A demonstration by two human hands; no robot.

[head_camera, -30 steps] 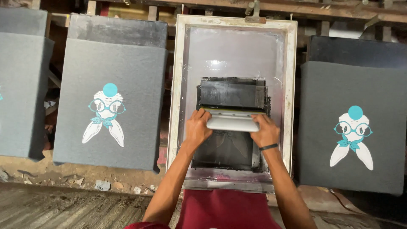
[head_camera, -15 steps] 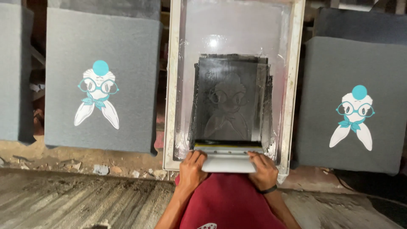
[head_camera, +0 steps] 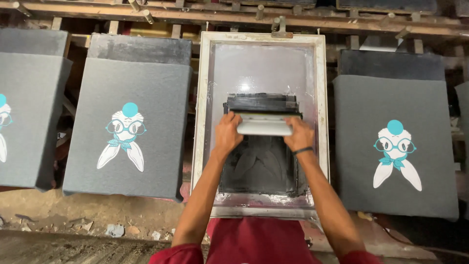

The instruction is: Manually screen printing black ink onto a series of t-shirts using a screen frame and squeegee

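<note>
A white-framed printing screen [head_camera: 203,117] lies flat in front of me, its mesh dark with black ink in the middle. Across the upper part of that inked patch sits a pale squeegee [head_camera: 264,125]. My left hand [head_camera: 227,133] grips its left end and my right hand [head_camera: 298,134], with a dark band on the wrist, grips its right end. Below the squeegee a faint figure outline shows through the dark mesh [head_camera: 261,168].
Grey fabric panels printed with a white and teal cartoon figure lie on boards to the left [head_camera: 128,132], far left [head_camera: 19,112] and right [head_camera: 396,151]. A wooden rail [head_camera: 244,12] runs along the back. Rubble and dusty ground [head_camera: 88,220] lie at lower left.
The squeegee, held in both hands, was pulled to the near edge of the screen and has now been pushed back up to the upper part of the inked patch.
</note>
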